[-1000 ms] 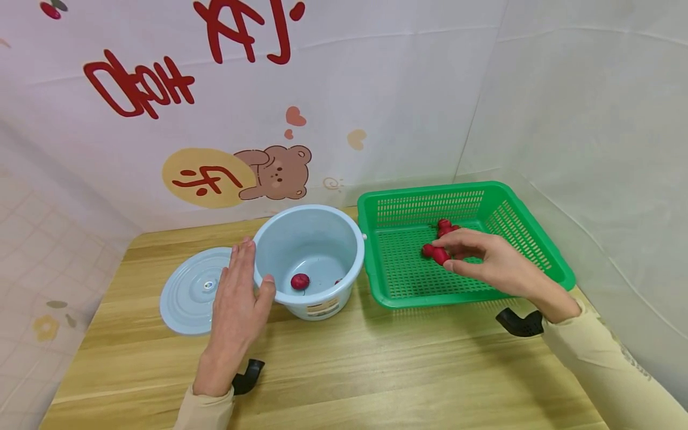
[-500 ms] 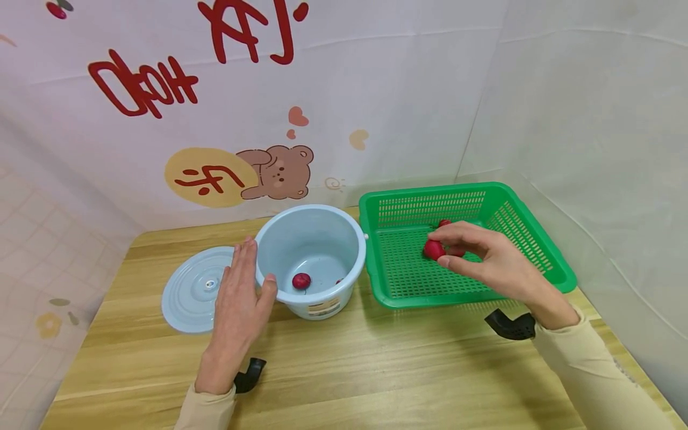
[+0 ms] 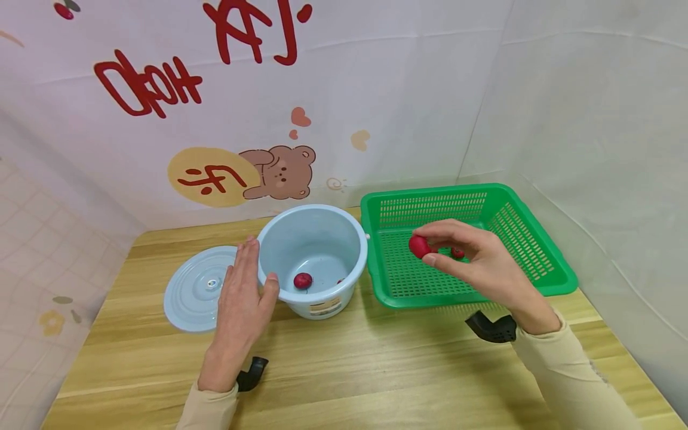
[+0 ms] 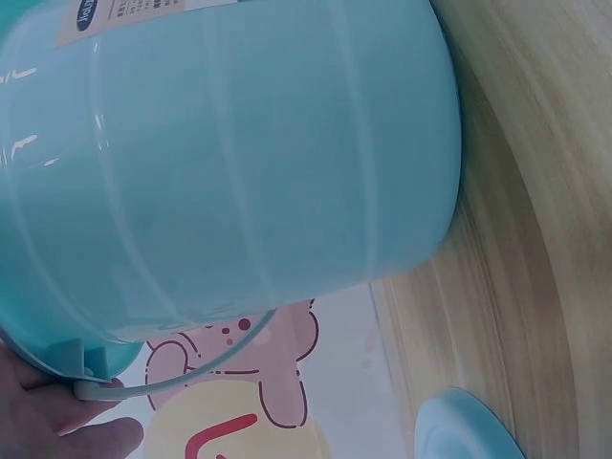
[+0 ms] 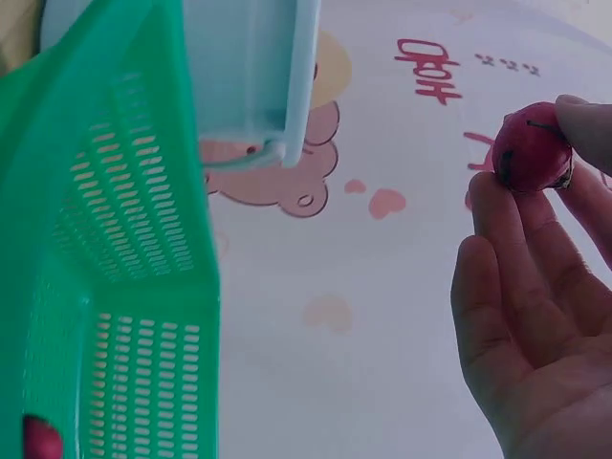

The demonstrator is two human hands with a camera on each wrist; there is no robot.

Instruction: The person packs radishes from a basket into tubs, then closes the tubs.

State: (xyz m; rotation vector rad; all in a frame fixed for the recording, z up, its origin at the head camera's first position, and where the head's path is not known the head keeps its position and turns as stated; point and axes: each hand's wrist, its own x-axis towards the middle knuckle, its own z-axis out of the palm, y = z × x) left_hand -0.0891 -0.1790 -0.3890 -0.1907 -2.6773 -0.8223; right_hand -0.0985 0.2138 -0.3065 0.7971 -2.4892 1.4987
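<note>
My right hand (image 3: pixel 478 263) pinches a red radish (image 3: pixel 420 246) between thumb and fingertips, over the green basket (image 3: pixel 430 192). In the right wrist view the held radish (image 5: pixel 532 148) shows a thin dark root. Another radish (image 3: pixel 457 253) lies in the basket, partly covered by my right hand. My left hand (image 3: pixel 242 304) rests with straight fingers along the left side of a light blue bucket (image 3: pixel 355 245), thumb over its rim. On the bucket's floor lies a radish (image 3: pixel 303 280), and a sliver of another red thing shows at the right.
The round blue lid (image 3: pixel 193 292) lies on the wooden table (image 3: pixel 365 370), left of the bucket and partly behind my left hand. The bucket's handle (image 4: pixel 191 373) hangs at its side. A printed white cloth (image 3: pixel 408 107) stands behind everything.
My right hand has lifted the radish from the basket floor and carried it left and slightly up. The left hand stays at the bucket's side.
</note>
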